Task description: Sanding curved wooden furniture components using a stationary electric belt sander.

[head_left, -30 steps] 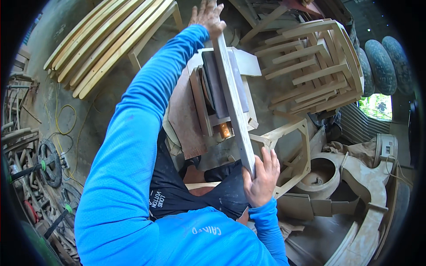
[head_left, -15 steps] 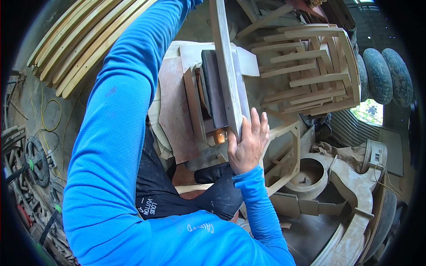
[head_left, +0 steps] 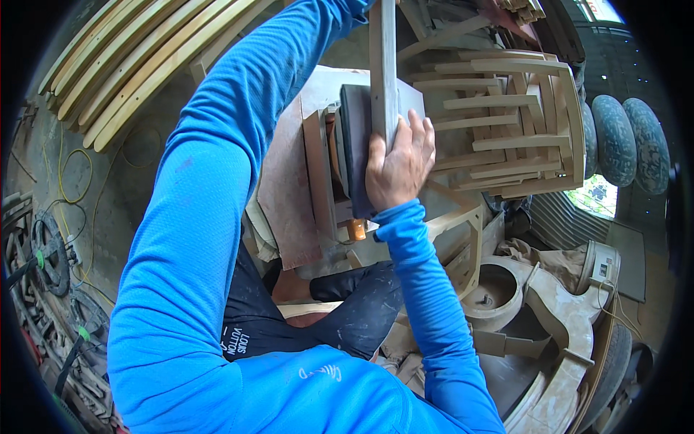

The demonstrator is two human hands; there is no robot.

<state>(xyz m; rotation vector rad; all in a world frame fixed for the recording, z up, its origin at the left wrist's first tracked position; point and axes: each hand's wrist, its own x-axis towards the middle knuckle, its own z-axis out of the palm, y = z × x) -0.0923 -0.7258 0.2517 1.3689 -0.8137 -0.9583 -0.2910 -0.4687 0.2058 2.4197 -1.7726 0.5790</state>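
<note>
My right hand (head_left: 401, 160) is closed round the near end of a long, straight wooden bar (head_left: 383, 72), thumb on its left side and fingers on its right. The bar runs away from me to the top edge of the head view. My left arm (head_left: 238, 130) reaches up along it, but the left hand lies beyond the top edge. Beneath the bar is a dark grey, flat-topped block (head_left: 354, 145), partly hidden by the bar and my right hand. A brown board (head_left: 316, 173) stands on edge to its left, and a small orange part (head_left: 356, 230) shows at its near end.
Long curved wooden slats (head_left: 137, 65) lie at the far left. Wooden frames (head_left: 520, 123) are stacked at the right, before rounded grey-blue tyre-like rolls (head_left: 614, 137). A pale machine housing (head_left: 571, 311) stands at the lower right. Yellow cable (head_left: 90, 173) trails over the floor.
The bar and my right hand have moved away from me, and the bar now lies straighter up the view. My left arm has reached farther forward and right.
</note>
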